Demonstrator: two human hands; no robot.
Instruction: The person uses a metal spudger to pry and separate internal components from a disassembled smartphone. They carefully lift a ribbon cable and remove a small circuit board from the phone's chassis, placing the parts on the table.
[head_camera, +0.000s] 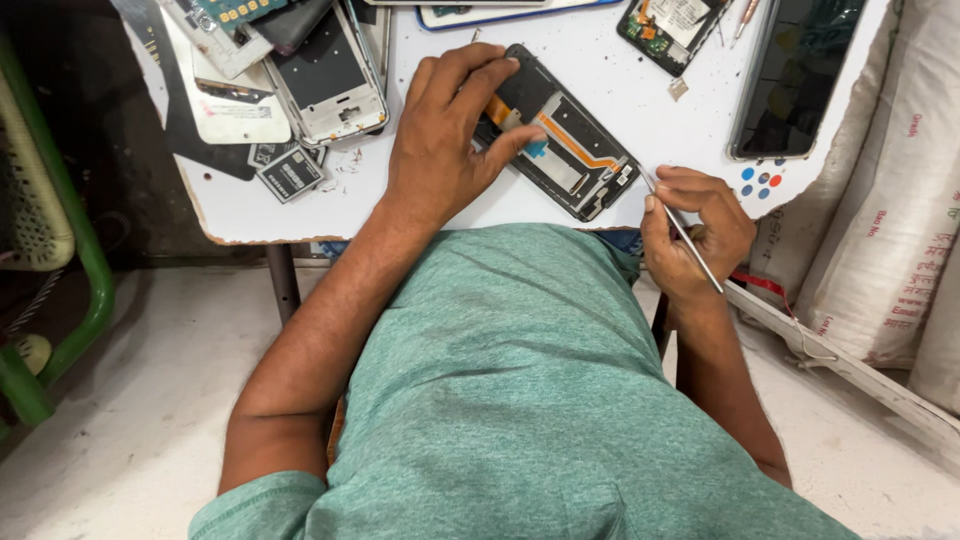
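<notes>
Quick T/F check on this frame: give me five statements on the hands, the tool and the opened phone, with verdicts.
1. The left hand rests on the opened phone. True.
2. The right hand holds a thin metal tool. True.
3. The opened phone lies on the floor. False: it lies on the white table.
4. The right hand is empty. False: it grips the tool.
5. Other phone parts lie left of the opened phone. True.

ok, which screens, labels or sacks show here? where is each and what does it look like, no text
Phone screen: table's far right, dark glossy rectangle, lying flat.
Opened phone: table centre under the left hand, black frame, orange strip.
Battery: table's left, small dark rectangle, pale label.
Sacks: right of the table, white woven, red print.
Right hand: holds a thin metal tool.
</notes>
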